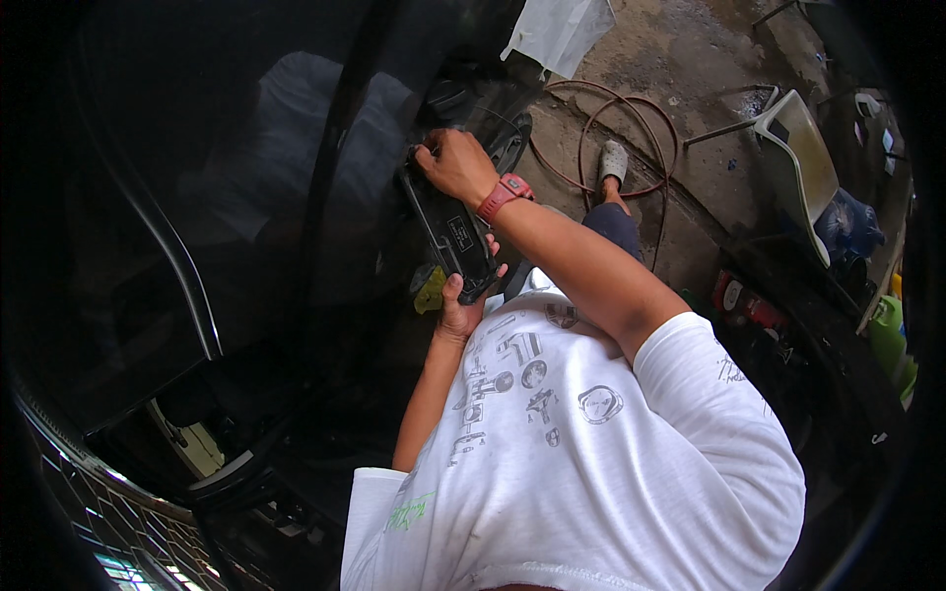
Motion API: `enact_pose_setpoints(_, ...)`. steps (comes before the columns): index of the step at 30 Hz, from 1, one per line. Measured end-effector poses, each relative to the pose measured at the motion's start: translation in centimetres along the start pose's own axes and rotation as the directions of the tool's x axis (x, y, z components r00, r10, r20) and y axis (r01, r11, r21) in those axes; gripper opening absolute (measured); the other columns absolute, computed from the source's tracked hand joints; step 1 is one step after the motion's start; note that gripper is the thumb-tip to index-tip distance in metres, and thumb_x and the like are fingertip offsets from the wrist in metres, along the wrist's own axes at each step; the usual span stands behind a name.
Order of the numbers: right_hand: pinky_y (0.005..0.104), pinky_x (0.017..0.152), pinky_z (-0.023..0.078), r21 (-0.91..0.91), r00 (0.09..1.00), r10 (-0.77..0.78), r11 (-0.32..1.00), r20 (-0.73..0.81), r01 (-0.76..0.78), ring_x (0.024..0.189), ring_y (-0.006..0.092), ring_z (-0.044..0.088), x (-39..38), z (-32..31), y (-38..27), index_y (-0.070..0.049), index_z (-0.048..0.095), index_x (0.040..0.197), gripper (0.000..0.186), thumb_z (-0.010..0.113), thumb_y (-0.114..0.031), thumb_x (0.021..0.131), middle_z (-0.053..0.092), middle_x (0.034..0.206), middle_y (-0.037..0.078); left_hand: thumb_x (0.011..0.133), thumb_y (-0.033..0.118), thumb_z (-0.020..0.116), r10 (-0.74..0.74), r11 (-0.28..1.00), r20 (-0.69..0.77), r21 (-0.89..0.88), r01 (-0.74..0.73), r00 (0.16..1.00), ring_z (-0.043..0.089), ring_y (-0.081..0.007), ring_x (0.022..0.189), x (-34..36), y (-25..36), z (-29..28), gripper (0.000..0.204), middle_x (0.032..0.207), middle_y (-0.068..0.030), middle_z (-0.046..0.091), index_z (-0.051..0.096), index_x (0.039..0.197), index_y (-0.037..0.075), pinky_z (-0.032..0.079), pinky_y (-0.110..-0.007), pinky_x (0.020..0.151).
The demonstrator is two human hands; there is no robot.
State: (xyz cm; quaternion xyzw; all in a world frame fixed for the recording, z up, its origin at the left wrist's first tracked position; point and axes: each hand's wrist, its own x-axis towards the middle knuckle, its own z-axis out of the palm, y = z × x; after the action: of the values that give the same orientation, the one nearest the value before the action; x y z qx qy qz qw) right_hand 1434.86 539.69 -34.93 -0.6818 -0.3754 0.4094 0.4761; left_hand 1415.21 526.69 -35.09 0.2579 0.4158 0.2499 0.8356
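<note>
My left hand [463,300] grips the lower end of a long black plastic part [451,227] with a small label on its face, thumb on the near side and fingers round the right edge. The part is tilted beside a glossy black car body [256,177]. My right hand [455,158], a red watch on its wrist, is closed at the part's upper end, fingertips bent down on it; what they pinch there is too small to make out. A thin dark cable [493,113] shows beyond that hand, near a dark opening in the body.
A white sheet [557,34] is at the top. A coiled hose [591,113] lies on the stained concrete floor around my right foot. A pale chair [800,167] stands at the right, near a blue plastic item [847,227] and a green container [892,340]. A yellow object [429,291] sits beside my left hand.
</note>
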Motion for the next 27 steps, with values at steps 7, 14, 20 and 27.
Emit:
enact_pose_setpoints(7,0.0529,0.089,0.058,-0.011,0.999,-0.003,1.0,0.046,0.004,0.095,0.048,0.074,-0.3,-0.4,-0.2,0.003,0.076,0.102,0.034,0.066,-0.028,0.093,0.075,0.095,0.03,0.085,0.069,0.076,0.05,0.997,0.005,0.055,-0.05,0.999,0.052,-0.0293,0.148,0.1,-0.2,0.0,0.104,0.157,-0.014,0.055,0.042,0.162,0.007,0.046,-0.054,0.119)
enact_pose_setpoints(14,0.054,0.094,0.054,0.146,0.989,0.101,0.986,-0.108,-0.085,0.101,0.052,0.07,-3.1,-1.1,4.4,0.002,0.065,0.117,0.031,0.057,-0.02,0.098,0.074,0.101,0.028,0.083,0.068,0.076,0.057,0.997,0.007,0.057,-0.058,0.998,0.05,-0.0314,0.149,0.2,-0.5,-0.3,0.105,0.158,-0.0161,0.053,0.04,0.163,0.01,0.044,-0.057,0.12)
enact_pose_setpoints(20,0.0404,0.076,0.059,0.389,0.96,0.272,0.88,0.061,-0.274,0.091,0.0282,0.078,-5.2,-1.7,10.2,0.002,0.061,0.12,0.024,0.048,-0.006,0.102,0.076,0.098,0.017,0.08,0.067,0.078,0.041,0.998,-0.011,0.042,-0.04,0.999,0.05,-0.033,0.149,0.1,-0.6,-0.5,0.109,0.159,-0.0163,0.052,0.038,0.165,0.012,0.039,-0.059,0.122)
enact_pose_setpoints(27,0.0412,0.083,0.059,0.285,0.961,0.251,0.918,0.116,-0.275,0.097,0.0319,0.078,-5.9,-2.9,9.9,0.0,0.075,0.113,0.024,0.069,-0.018,0.098,0.079,0.097,0.019,0.078,0.068,0.078,0.058,0.997,-0.051,0.059,-0.055,0.997,0.047,-0.0337,0.151,0.0,-0.2,0.3,0.11,0.161,-0.0139,0.05,0.038,0.165,0.015,0.035,-0.063,0.124)
